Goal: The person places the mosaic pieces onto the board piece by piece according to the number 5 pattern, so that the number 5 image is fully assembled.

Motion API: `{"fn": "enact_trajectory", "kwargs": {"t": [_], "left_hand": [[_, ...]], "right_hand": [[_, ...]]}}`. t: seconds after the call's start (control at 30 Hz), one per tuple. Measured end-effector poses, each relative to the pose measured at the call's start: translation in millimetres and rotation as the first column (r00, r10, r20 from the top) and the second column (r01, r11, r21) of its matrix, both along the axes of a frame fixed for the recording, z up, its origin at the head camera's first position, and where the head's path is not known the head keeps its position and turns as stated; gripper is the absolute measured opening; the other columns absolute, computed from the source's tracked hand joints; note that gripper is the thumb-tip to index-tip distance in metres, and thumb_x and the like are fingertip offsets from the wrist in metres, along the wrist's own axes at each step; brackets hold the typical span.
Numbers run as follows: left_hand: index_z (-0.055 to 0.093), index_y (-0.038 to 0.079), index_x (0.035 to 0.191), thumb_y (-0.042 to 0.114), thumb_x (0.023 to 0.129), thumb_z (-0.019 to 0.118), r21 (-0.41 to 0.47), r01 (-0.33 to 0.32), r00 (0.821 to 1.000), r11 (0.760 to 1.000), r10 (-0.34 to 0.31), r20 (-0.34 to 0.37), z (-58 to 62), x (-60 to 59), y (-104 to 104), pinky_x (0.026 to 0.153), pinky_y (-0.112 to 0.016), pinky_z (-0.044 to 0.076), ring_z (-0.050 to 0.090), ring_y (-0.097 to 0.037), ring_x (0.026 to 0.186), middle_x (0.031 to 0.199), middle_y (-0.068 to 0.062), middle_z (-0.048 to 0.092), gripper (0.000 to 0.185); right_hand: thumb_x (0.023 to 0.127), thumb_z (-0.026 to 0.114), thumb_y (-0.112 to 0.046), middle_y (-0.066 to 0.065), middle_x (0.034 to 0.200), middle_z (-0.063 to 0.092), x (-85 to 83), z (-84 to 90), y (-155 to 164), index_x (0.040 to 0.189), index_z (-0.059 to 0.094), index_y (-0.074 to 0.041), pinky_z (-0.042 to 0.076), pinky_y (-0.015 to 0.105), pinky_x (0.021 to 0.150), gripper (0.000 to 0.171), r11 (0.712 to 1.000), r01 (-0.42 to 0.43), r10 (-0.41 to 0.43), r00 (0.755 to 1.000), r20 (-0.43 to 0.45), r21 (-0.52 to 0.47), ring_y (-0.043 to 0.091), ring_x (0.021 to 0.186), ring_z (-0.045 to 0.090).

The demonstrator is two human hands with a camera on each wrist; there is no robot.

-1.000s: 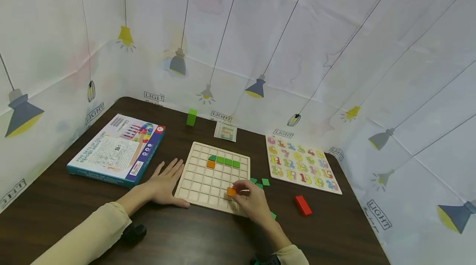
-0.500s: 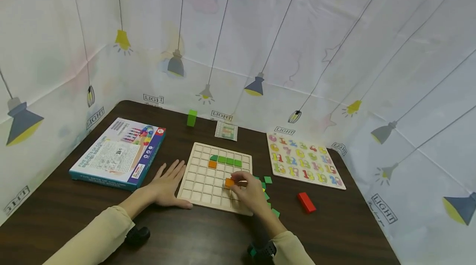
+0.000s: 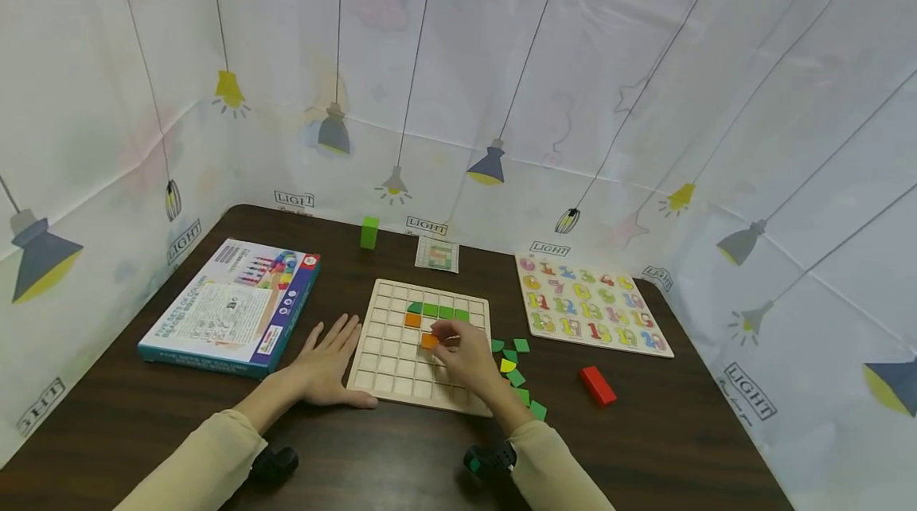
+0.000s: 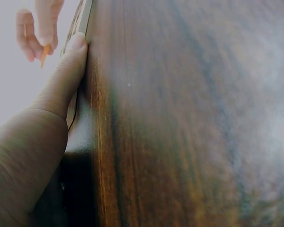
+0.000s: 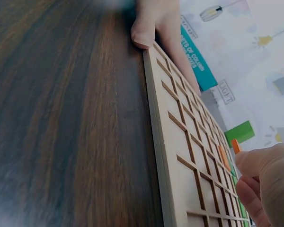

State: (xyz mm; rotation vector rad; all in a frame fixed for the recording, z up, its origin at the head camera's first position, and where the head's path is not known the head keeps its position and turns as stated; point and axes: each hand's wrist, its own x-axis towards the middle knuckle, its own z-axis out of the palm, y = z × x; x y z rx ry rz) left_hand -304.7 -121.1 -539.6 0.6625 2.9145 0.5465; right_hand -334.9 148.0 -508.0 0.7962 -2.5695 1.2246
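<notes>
A wooden grid board lies on the dark table. Set in its upper cells are a dark green rounded tile, a row of green square tiles and an orange square tile. My right hand pinches another orange tile just over the board; the right wrist view shows this held tile tilted on edge between thumb and fingers. My left hand lies spread at the board's left side, its thumb against the board's near edge.
Loose green tiles and a yellow tile lie right of the board. Around it are a red block, a number puzzle, a pattern card, a green block and a flat box.
My right hand has carried the orange tile up and left across the board, from its lower right towards the placed tiles. The left hand keeps its place at the board.
</notes>
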Motion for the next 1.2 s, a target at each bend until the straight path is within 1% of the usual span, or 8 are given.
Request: {"fn": "enact_trajectory", "kwargs": {"t": [0.13,0.3,0.43,0.57,0.67,0.87,1.03,1.2], "left_hand": [[0.011,0.004,0.151,0.09,0.06,0.048,0.02,-0.001,1.0,1.0,0.001,0.016,3.2,1.5,0.5,0.108,-0.057,-0.005,-0.002,-0.03,0.143,0.157,-0.013,0.004,0.131],[0.009,0.006,0.152,0.091,0.06,0.046,-0.026,-0.008,1.0,1.0,0.008,0.023,1.9,0.4,0.8,0.109,-0.056,-0.004,-0.003,-0.028,0.143,0.158,-0.012,0.003,0.131],[0.01,0.005,0.152,0.09,0.061,0.048,-0.014,-0.007,1.0,1.0,0.007,0.017,1.4,0.7,1.0,0.109,-0.056,-0.003,-0.002,-0.029,0.143,0.157,-0.012,0.004,0.13],[0.012,0.003,0.151,0.087,0.063,0.052,0.006,0.0,1.0,1.0,0.0,0.027,7.0,3.5,1.1,0.109,-0.056,-0.003,-0.001,-0.03,0.143,0.157,-0.013,0.005,0.128],[0.013,0.0,0.15,0.083,0.065,0.055,0.004,0.006,0.999,1.0,-0.006,0.038,14.7,6.2,1.3,0.109,-0.057,-0.002,0.0,-0.032,0.143,0.157,-0.016,0.006,0.127],[0.015,-0.001,0.15,0.082,0.066,0.055,-0.04,0.008,0.999,0.999,-0.006,0.036,25.2,10.5,3.1,0.109,-0.058,0.0,0.002,-0.033,0.142,0.156,-0.017,0.008,0.124],[0.015,0.0,0.15,0.083,0.066,0.053,-0.055,0.006,0.999,0.998,-0.004,0.034,23.7,9.8,2.9,0.109,-0.058,0.0,0.002,-0.032,0.143,0.156,-0.016,0.008,0.124],[0.011,0.003,0.151,0.088,0.063,0.05,-0.029,-0.006,1.0,1.0,0.006,0.029,10.6,4.7,1.0,0.109,-0.056,-0.003,-0.003,-0.028,0.143,0.157,-0.013,0.004,0.129]], "right_hand": [[0.08,0.068,0.007,0.011,0.097,0.066,-5.2,-4.8,-7.7,0.106,0.064,0.004,0.054,0.027,0.074,0.027,1.0,-0.001,0.001,1.0,0.014,-0.004,0.022,0.089,0.064],[0.081,0.069,0.005,0.011,0.098,0.065,-10.1,-8.8,-14.6,0.107,0.064,0.002,0.053,0.026,0.075,0.027,1.0,0.001,-0.001,1.0,0.024,0.016,0.021,0.09,0.063],[0.082,0.067,0.004,0.01,0.099,0.065,-14.0,-10.5,-18.7,0.109,0.064,0.002,0.053,0.026,0.074,0.028,0.999,0.002,-0.003,1.0,0.02,0.044,0.021,0.091,0.063],[0.082,0.068,0.003,0.009,0.099,0.064,-17.3,-11.3,-23.5,0.109,0.064,0.001,0.053,0.026,0.073,0.027,0.998,0.007,-0.009,1.0,0.027,0.064,0.02,0.089,0.063],[0.081,0.068,0.002,0.008,0.098,0.064,-18.6,-11.0,-26.9,0.109,0.064,0.001,0.052,0.026,0.073,0.028,0.997,0.012,-0.014,1.0,0.027,0.079,0.02,0.087,0.063],[0.08,0.068,0.002,0.009,0.097,0.064,-18.9,-10.5,-30.2,0.107,0.064,0.0,0.052,0.025,0.072,0.028,0.996,0.02,-0.021,1.0,0.014,0.093,0.019,0.084,0.063],[0.08,0.069,0.001,0.009,0.097,0.064,-18.6,-11.7,-31.8,0.106,0.064,0.0,0.053,0.026,0.072,0.027,0.995,0.02,-0.021,1.0,0.006,0.098,0.019,0.084,0.063],[0.079,0.068,0.003,0.01,0.097,0.064,-19.1,-13.7,-32.6,0.105,0.064,0.0,0.053,0.027,0.073,0.026,0.995,0.02,-0.02,1.0,0.0,0.093,0.02,0.084,0.063]]}}
